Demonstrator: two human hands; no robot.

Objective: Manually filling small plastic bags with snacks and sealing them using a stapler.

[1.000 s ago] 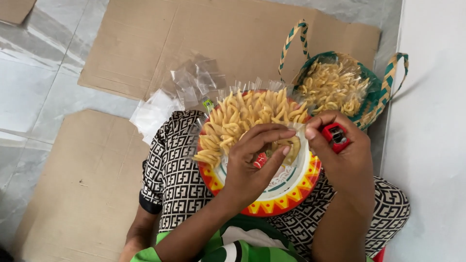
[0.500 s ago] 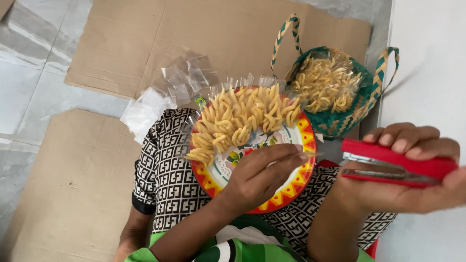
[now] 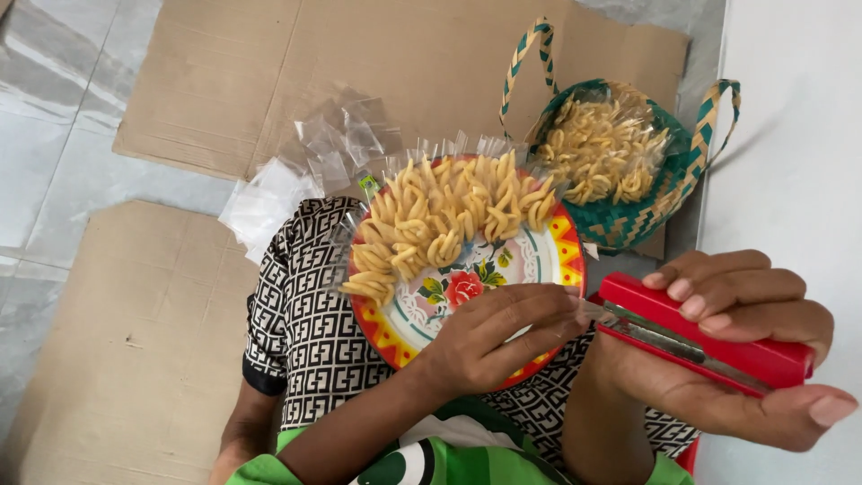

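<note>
Far to the left of both hands, flat sheets of brown cardboard [image 3: 135, 359] are lying on the grey tiled floor [image 3: 45, 108], and a loose heap of small clear plastic bags [image 3: 310, 166] is sitting just beyond the person's patterned black-and-white lap. Resting on that lap, a round plate [image 3: 557, 242] with a red, yellow and orange rim and a painted rose is carrying a pile of pale yellow twisted snacks [image 3: 449, 220] along its far half. Over the plate's near edge, the left hand [image 3: 494, 337] is curling its fingers together, pinching something thin that is too small to make out, right at the nose of the stapler. Beyond the hands, a green-and-tan woven basket [image 3: 669, 202] is holding more of the same snacks. Just right of the left hand, the right hand [image 3: 727, 359] is wrapping around a glossy red stapler [image 3: 705, 337] with a silver metal strip, fingers on top and thumb underneath, its mouth pointing left.
</note>
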